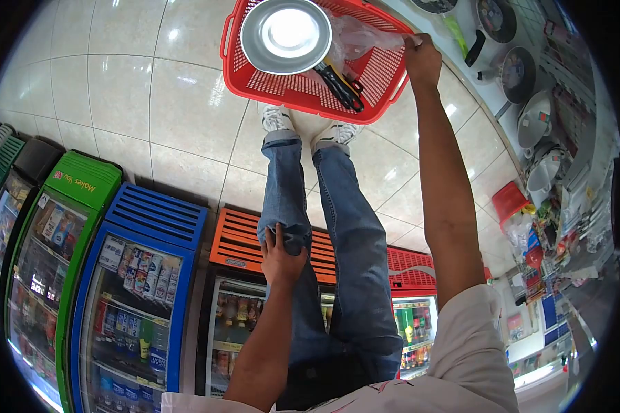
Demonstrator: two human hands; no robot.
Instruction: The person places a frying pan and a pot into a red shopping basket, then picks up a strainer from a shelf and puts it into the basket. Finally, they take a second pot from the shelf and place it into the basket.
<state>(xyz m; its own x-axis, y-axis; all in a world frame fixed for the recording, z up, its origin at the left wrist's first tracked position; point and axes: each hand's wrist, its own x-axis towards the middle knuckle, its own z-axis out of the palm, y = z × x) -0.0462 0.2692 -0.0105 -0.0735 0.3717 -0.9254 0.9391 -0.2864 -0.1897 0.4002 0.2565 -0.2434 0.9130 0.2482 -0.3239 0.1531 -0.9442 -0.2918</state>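
Note:
A red plastic basket (310, 107) sits on the tiled floor in front of the white shoes. In it lie a grey frying pan (255, 38) with a black and yellow handle, and a clear plastic bag (365, 40). My right hand (422, 60) is at the basket's right corner, its fingers closed on the bag's end. My left hand (281, 263) rests on the left knee of the blue jeans (358, 241), fingers spread, holding nothing.
Drink fridges with green (83, 180), blue (155, 217) and orange (238, 237) tops stand along the left and behind the legs. At the right, a shelf holds several pans (518, 74). A red container (508, 202) is lower on that side.

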